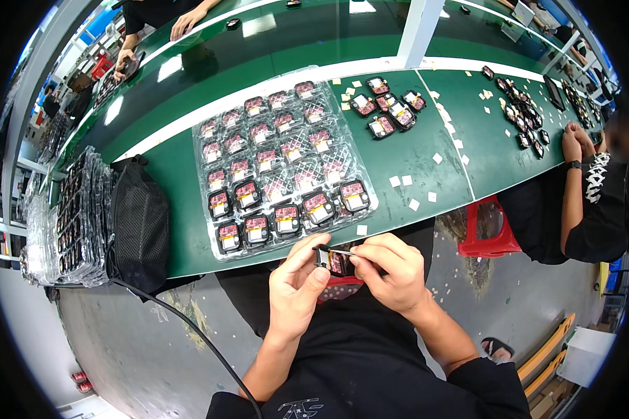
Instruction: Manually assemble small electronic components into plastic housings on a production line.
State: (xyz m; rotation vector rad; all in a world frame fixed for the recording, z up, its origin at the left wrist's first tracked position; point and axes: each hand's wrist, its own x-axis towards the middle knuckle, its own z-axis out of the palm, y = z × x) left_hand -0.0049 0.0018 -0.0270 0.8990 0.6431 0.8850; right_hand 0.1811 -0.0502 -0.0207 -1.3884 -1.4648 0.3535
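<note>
My left hand (295, 279) grips a small black electronic device (335, 262) in front of the table edge. Its casing is open on one side, baring a reddish circuit and a silvery block. Between thumb and fingers, my right hand (396, 272) pinches a thin metal tool (342, 251) whose shaft reaches across the device; its exact kind is too small to tell. Just beyond my hands lies a clear plastic tray (372, 200) with rows of similar open devices. Those in the nearest rows stand out most plainly, while the farther ones sit under clear, patterned plastic.
More devices lie in a loose cluster (391, 108) right of the tray, with small white paper squares (414, 204) scattered nearby. Stacked trays (84, 216) and a black mesh bag (141, 220) stand left. A co-worker (576, 188) sits at right near a red stool (488, 230); another person's hand (186, 22) shows across.
</note>
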